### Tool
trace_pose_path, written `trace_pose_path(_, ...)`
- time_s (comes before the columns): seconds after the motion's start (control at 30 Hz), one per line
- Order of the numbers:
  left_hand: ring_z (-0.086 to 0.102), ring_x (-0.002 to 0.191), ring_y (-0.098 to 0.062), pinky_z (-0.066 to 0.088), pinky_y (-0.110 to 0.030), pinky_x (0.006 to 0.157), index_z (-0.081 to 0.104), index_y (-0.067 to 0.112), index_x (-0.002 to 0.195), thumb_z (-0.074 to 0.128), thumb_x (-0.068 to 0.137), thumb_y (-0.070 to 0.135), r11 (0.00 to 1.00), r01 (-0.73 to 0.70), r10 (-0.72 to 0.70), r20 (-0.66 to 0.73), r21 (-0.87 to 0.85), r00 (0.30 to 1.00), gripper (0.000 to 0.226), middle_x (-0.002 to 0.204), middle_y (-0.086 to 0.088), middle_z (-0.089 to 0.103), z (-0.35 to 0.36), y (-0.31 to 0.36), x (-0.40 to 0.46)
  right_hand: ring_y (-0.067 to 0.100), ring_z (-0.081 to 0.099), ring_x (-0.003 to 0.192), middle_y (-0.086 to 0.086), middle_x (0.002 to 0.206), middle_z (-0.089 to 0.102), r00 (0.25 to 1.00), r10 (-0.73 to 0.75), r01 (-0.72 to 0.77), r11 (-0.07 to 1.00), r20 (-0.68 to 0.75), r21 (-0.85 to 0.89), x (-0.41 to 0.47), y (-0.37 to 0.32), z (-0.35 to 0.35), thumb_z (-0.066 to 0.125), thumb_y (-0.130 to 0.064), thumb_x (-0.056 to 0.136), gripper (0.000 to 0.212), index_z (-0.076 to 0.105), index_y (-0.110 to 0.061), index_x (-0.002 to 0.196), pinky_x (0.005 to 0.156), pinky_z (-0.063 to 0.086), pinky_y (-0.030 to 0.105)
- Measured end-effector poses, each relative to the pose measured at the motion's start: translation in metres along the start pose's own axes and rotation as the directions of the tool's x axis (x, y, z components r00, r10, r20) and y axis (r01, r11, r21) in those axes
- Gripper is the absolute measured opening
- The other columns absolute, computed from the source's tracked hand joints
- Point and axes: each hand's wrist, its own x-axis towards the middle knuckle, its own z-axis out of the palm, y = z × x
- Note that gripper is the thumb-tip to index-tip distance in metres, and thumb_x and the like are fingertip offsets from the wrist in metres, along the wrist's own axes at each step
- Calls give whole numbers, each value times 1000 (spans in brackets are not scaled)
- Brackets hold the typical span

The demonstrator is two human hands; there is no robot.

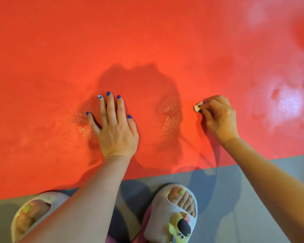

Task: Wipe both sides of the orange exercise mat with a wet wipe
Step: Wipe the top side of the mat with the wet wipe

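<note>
The orange exercise mat [147, 41] lies flat on the floor and fills most of the view. My left hand [113, 127] rests flat on it with fingers spread, palm down. My right hand [218, 116] is curled, pinching a small white wad of wet wipe [198, 106] against the mat; only a corner of the wipe shows beyond my fingertips. Damp, glistening streaks mark the mat between my hands and beside my left hand.
The mat's near edge runs diagonally across the bottom, with grey floor [253, 199] below it. My two feet in light slippers [174, 213] stand on the floor right at that edge. A bright glare patch [288, 102] sits on the mat at right.
</note>
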Motion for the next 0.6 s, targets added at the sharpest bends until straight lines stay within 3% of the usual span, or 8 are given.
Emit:
trace_pose_path(0.1,11,156,-29,8,-64,120,34,14,155,39,97,29,1000,2,-2,2,-7,1000,60,167,-9,22,0,-1,0,30,53,85,9,88,60,965,220,-222,975,-142,4,-9,-37,22,56,1,78,12,62,-9,76,74,42,39)
trace_pose_path(0.13,11,156,-29,8,-64,120,34,14,155,39,97,29,1000,1,-1,-1,-9,1000,60,167,-9,22,0,-1,0,30,51,83,9,86,59,975,183,-182,983,-124,15,-16,-56,30,54,-2,80,11,61,-8,76,72,40,39)
trace_pose_path(0.2,12,156,-29,9,-64,120,34,14,155,40,97,28,1000,-5,5,-9,-10,1000,60,166,-9,23,1,-1,-1,29,50,77,9,85,58,998,-64,63,996,7,70,-33,-81,43,55,3,79,13,62,-7,77,70,40,34)
trace_pose_path(0.27,13,156,-29,9,-64,120,35,14,155,40,98,28,1000,-11,11,-14,-14,1000,59,166,-9,24,1,-2,-1,28,52,79,8,90,61,947,-293,275,952,134,138,-41,-80,41,59,11,78,19,65,-7,82,73,42,30)
trace_pose_path(0.3,13,156,-29,9,-64,120,35,14,155,40,98,28,1000,-13,13,-15,-14,1000,58,166,-9,24,0,-2,-1,27,53,82,8,93,63,931,-325,299,940,166,165,-38,-70,35,58,8,81,18,67,-7,83,77,44,30)
trace_pose_path(0.4,12,156,-29,9,-63,120,35,14,155,39,99,29,1000,-8,8,-11,-3,1000,58,166,-9,23,0,-1,0,27,57,88,8,90,64,994,-92,86,991,54,98,-35,-36,19,59,5,83,16,67,-8,79,82,45,37)
trace_pose_path(0.5,11,156,-29,9,-64,120,34,14,155,38,99,29,1000,-5,5,2,2,1000,58,167,-9,22,0,0,0,27,55,84,4,88,62,983,155,-152,988,-96,37,-50,-41,21,61,11,75,23,65,-12,76,77,41,28)
trace_pose_path(0.6,10,156,-29,8,-64,120,33,14,155,38,98,29,1000,-1,1,13,-1,1000,59,167,-9,21,0,0,0,28,55,83,3,89,62,1000,21,-23,993,17,119,-68,-83,39,56,2,77,19,67,-13,79,76,38,22)
